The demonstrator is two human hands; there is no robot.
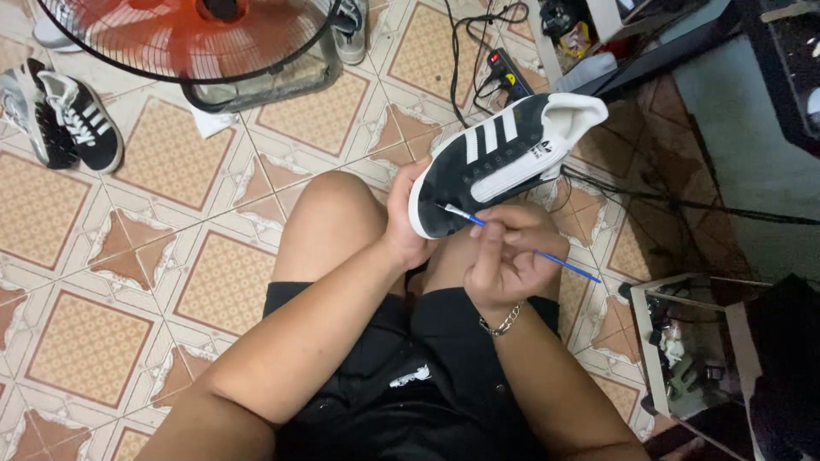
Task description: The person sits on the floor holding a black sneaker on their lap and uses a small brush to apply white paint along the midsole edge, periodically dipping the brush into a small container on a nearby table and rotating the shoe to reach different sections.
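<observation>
A black sneaker (500, 162) with three white stripes and a white lining is held in the air above the person's bare knees, toe pointing to seven o'clock, heel to two o'clock. The left hand (403, 224) is closed around its toe end. The right hand (506, 256) pinches a thin blue-handled paintbrush (521, 244), whose tip touches the dark upper near the toe. A metal chain bracelet (502, 323) circles the right wrist. On the patterned tile floor (213, 282), a pair of black sneakers (61, 119) lies at ten o'clock, an orange-bladed fan (192, 38) at eleven, a power strip (511, 75) at one.
</observation>
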